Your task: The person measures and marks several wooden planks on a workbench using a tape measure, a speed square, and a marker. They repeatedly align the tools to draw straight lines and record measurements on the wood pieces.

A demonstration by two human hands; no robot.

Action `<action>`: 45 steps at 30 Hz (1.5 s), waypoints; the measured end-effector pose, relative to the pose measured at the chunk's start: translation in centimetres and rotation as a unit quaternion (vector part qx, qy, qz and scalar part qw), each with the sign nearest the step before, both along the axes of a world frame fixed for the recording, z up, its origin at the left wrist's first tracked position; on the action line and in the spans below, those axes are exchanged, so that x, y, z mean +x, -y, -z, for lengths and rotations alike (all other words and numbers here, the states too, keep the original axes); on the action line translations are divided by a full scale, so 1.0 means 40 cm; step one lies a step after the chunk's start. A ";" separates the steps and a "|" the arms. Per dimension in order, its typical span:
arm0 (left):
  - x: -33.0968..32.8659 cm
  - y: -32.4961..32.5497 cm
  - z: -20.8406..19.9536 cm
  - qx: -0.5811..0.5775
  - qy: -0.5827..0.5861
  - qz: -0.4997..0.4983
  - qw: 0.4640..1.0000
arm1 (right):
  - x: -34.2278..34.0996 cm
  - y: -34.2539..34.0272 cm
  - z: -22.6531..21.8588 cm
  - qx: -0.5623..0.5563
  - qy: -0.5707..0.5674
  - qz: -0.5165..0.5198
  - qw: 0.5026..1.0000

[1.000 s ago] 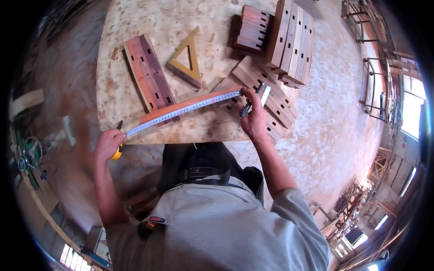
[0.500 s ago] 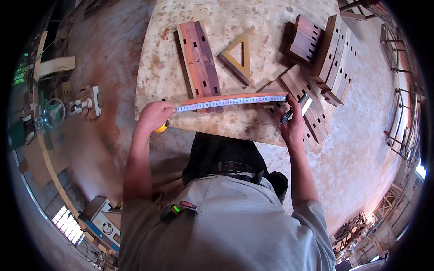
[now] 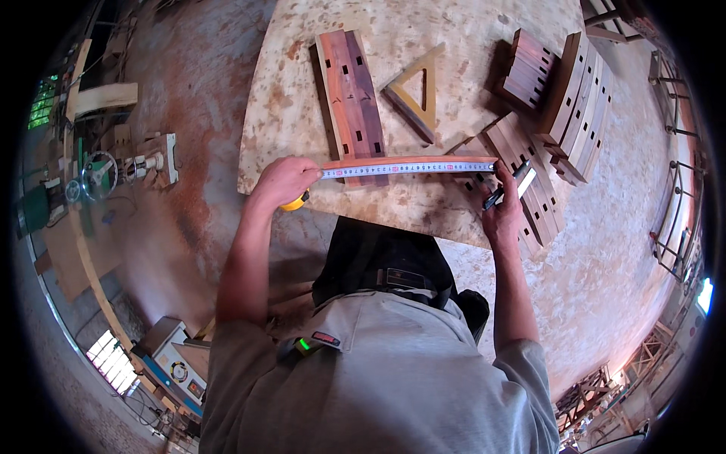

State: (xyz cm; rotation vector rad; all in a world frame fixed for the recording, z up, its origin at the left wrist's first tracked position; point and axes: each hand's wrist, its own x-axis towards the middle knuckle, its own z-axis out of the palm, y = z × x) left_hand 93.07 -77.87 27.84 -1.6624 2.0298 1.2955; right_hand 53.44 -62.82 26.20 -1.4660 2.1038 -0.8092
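My left hand [image 3: 281, 181] is closed around the yellow tape measure case [image 3: 296, 201] at the near left edge of the table [image 3: 287, 106], and over the last second it has slid in from beyond the edge to rest on the board. The tape blade [image 3: 404, 169] now lies straight and level along the narrow reddish strip of wood [image 3: 408, 161], where a moment ago it ran on a slant. My right hand [image 3: 501, 212] pins the far end of the blade with the thumb and holds a dark pencil [image 3: 508, 185] against the strip's right end, so the reading looks settled enough to mark.

The table top is a pale, coarse chipboard sheet, stained rusty in patches. Just beyond the strip lie two dark red mortised boards [image 3: 350, 94] side by side, smooth with small square slots. Right of them sits a light wooden triangle frame [image 3: 417, 94]. Further right are flat slats [image 3: 529, 170] and stacked slotted pieces [image 3: 578, 102].
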 end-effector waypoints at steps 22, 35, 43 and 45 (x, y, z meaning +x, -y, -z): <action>-0.028 0.029 -0.024 0.054 0.021 0.008 0.998 | 0.001 -0.008 0.009 -0.016 0.015 0.008 1.000; -0.030 0.043 -0.018 0.066 0.029 0.020 0.997 | -0.051 0.000 0.047 -0.111 0.082 0.045 0.989; -0.018 0.042 -0.002 0.052 0.013 0.044 0.998 | -0.033 0.025 -0.028 -0.099 0.248 0.192 0.944; -0.020 0.045 0.000 0.053 0.014 0.051 0.997 | -0.033 0.032 -0.039 -0.109 0.305 0.204 0.924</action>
